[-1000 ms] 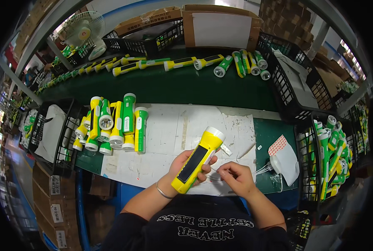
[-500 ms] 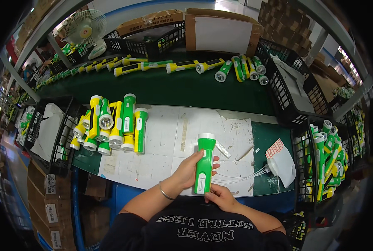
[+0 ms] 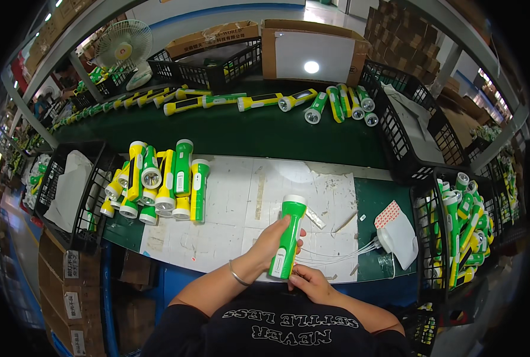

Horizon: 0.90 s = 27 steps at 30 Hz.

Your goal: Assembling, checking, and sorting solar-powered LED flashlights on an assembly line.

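Light makes a round bright spot [image 3: 311,67] on the white sheet [image 3: 290,49] at the upper middle of the frame, and it appears to come from the green torch [image 3: 288,238] held just below and right of the frame's centre. The torch tilts slightly, its white head up the frame and its base toward the dark shirt [image 3: 288,312] at the lower middle. The left hand [image 3: 269,241] is closed around the barrel, thumb along the front and fingertips showing past the right side. The right hand [image 3: 313,284] is at the base with bent fingers; whether they pinch the torch, a cable or nothing, I cannot tell.

To do this well, I would let the left hand carry the weight and hold the head aimed at the sheet, so the whole spot lands on white and its roundness and evenness can be judged. The thumb is best kept clear of the lens. The right hand should work lightly at the base, without swinging the beam. Care seems wise around the thin white cables [image 3: 339,258] right of centre, which could snag, and the piled torches [image 3: 183,169] at left, which could roll if bumped.
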### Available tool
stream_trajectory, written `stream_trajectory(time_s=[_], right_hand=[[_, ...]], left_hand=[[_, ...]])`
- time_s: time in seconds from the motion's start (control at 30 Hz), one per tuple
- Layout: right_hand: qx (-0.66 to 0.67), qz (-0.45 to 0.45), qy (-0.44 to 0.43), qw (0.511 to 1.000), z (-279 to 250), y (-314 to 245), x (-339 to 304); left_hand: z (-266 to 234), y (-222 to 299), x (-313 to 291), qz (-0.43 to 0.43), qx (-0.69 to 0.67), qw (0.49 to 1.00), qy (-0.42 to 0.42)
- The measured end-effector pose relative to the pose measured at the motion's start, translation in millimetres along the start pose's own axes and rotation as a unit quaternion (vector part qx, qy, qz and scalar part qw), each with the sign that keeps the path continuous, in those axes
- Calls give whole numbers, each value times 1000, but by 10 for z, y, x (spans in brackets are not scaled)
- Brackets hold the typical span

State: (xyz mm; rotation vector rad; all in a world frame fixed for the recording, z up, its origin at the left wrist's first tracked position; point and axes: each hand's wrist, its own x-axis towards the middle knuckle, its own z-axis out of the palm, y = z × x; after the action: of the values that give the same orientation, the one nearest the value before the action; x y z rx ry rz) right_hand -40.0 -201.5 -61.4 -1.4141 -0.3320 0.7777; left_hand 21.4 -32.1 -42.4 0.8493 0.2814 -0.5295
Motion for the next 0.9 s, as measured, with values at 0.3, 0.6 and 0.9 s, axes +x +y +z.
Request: stream_trajectory(time_s=[0.3, 0.6, 0.9], right_hand=[[-496, -233, 184, 816, -196, -692, 148], [-681, -277, 130, 665, -175, -718, 279], [-547, -380, -84, 741, -12, -554, -11]], left_hand=[[52, 68, 37, 104, 62, 993, 3], [57, 38, -52, 134, 126, 983, -19], [-88, 110, 35, 140, 72, 987, 2]])
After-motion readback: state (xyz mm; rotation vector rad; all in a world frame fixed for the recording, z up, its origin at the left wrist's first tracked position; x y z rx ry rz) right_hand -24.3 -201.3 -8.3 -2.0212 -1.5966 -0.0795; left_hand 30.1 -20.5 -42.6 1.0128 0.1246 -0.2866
